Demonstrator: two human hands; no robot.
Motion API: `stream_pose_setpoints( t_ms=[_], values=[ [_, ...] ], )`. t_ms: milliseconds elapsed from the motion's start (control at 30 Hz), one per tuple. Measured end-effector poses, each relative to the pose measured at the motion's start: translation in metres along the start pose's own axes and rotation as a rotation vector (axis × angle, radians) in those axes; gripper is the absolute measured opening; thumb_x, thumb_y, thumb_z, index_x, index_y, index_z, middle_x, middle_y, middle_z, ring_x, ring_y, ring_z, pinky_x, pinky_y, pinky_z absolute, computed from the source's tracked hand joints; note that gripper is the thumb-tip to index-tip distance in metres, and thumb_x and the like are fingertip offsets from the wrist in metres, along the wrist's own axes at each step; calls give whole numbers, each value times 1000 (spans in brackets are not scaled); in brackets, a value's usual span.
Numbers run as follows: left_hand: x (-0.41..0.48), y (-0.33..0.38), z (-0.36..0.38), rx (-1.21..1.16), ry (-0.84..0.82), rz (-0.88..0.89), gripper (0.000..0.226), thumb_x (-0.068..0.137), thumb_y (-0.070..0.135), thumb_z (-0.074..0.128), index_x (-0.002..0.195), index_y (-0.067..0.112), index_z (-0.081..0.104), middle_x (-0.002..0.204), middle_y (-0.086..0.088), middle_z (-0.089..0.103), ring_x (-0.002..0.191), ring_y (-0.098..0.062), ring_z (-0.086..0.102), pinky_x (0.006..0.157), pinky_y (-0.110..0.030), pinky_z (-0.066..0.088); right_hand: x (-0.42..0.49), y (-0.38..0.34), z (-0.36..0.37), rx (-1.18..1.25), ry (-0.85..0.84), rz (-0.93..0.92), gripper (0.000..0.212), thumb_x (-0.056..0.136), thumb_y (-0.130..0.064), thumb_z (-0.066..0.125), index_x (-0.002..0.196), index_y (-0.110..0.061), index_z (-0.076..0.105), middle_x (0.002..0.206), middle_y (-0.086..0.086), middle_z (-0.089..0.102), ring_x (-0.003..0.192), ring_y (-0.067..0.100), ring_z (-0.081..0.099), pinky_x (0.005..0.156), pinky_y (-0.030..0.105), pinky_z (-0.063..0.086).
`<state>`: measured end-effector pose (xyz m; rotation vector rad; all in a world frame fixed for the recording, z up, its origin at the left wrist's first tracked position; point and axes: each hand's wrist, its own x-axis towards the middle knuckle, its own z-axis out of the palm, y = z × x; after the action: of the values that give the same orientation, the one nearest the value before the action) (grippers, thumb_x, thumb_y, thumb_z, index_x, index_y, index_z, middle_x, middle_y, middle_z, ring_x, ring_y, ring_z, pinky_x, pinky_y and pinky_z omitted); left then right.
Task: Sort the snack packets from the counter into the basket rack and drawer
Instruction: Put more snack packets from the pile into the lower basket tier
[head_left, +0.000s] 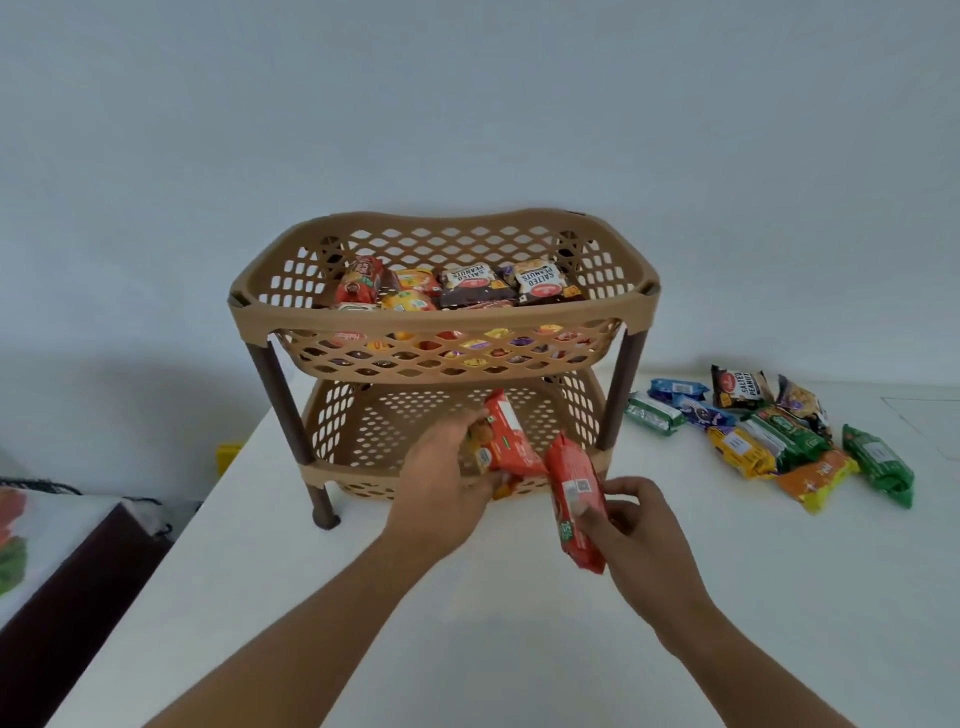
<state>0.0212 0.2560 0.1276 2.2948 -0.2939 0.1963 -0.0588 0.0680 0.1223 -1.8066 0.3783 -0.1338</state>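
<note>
An orange-red packet (506, 439) is gripped in the curled fingers of the left hand (441, 467) at the front lip of the lower basket (358, 431) of the basket rack (270, 389), at 6 o'clock of the rack. A red packet (574, 499) is pinched upright between thumb and fingers of the right hand (639, 525), at 4 o'clock of the first packet; whether the two packets touch cannot be settled from this angle. Loading the lower tier is judged to be the step in hand. The orange-red packet should be passed in under the upper basket (431, 314), laid flat toward 12 o'clock so that the front is kept free, and released only once past the lip. The red packet is best set beside it. Loose packets (769, 431) lie on the counter (467, 623) at 3 o'clock of the rack.
</note>
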Motion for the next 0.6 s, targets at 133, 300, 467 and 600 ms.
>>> stream_pose_setpoints(
  t_ms=[133,300,467,600],
  values=[
    [30,-15,-17,-5,12,-31,65,79,23,80,135,27,48,130,6,56,123,-12,49,101,-33,47,30,-16,20,-273,-22,-333,20,93,-28,63,101,-31,45,94,-9,66,75,11,66,56,27,53],
    [51,-34,-11,66,-33,69,59,79,25,78,132,26,51,128,6,59,122,-13,52,103,-38,46,82,-25,43,-689,-13,-556,18,93,-15,60,98,-32,61,129,3,55,119,23,53,78,35,58],
    [85,-56,4,153,2,33,58,80,30,73,133,24,50,128,0,61,119,-23,56,100,-42,48,123,-22,61,-820,-3,-545,20,89,-17,60,101,-26,74,126,6,60,105,28,61,83,37,56],
    [120,-61,25,268,-42,-8,54,86,36,66,135,23,51,137,-3,55,126,-27,50,106,-43,43,151,-16,69,-956,-62,-390,26,89,-19,56,109,-27,72,126,10,58,101,28,62,83,37,56]
  ],
)
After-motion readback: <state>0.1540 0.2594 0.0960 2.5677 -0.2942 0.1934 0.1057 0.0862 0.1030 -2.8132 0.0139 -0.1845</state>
